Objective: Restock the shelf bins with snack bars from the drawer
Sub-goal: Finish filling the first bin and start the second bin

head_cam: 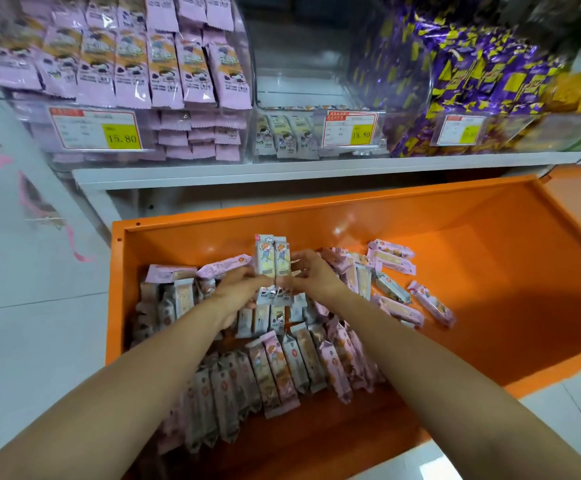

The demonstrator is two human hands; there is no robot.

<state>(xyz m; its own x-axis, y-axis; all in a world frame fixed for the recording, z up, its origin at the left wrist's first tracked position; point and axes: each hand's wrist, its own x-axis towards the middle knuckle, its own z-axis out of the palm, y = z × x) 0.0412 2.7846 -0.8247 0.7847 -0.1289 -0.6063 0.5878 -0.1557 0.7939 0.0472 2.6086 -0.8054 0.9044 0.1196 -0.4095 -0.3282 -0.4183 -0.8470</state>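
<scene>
The orange drawer (472, 271) is pulled out below the shelf, with several pink and pale-blue snack bars (282, 368) lying in it. Over the pile, my left hand (237, 289) and my right hand (313, 275) together hold a small upright bundle of pale-blue bars (272, 261), fingers curled round its two sides. Above, the middle clear bin (316, 98) holds only a few of the same pale-blue bars (285, 136) at its bottom.
The left bin (22, 98) is packed with pink bars. The right bin (538, 133) is packed with purple and yellow packs. Yellow price tags (122, 136) hang on the bin fronts. A white shelf edge (282, 171) runs just above the drawer. White floor tiles lie on both sides.
</scene>
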